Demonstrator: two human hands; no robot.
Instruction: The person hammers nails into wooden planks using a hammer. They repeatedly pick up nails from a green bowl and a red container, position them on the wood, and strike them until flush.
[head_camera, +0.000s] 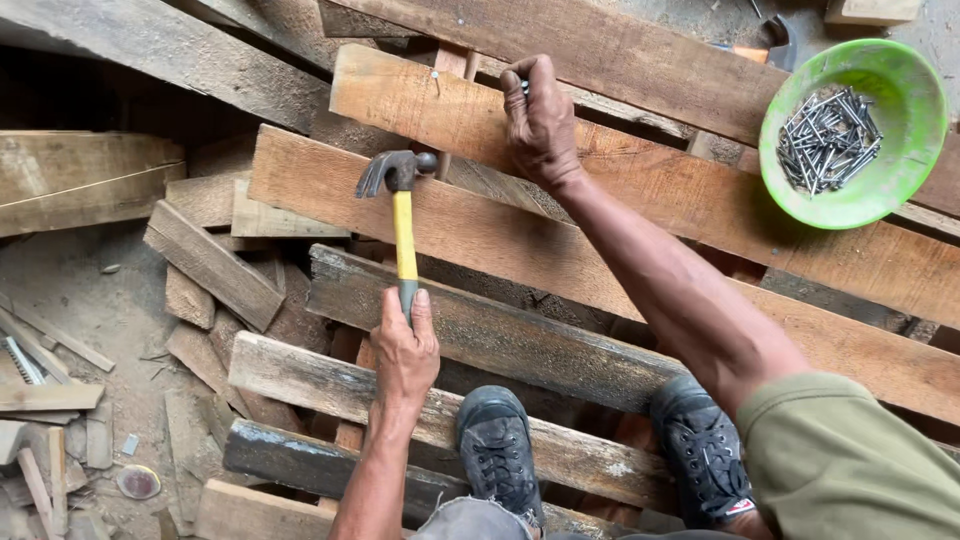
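My left hand (405, 345) grips the bottom of a claw hammer (403, 225) with a yellow handle. Its steel head hangs raised over the wooden planks. My right hand (540, 120) reaches forward and pinches a small nail (524, 87) upright on a long brown plank (400, 100). The hammer head is to the left of that hand and a little nearer to me. Another nail (436, 76) stands in the same plank further left.
A green plastic bowl (905, 185) holding several loose nails (828, 140) rests on the planks at the upper right. My two dark shoes (497, 450) stand on weathered boards. Wood offcuts (210, 265) and dusty ground lie to the left.
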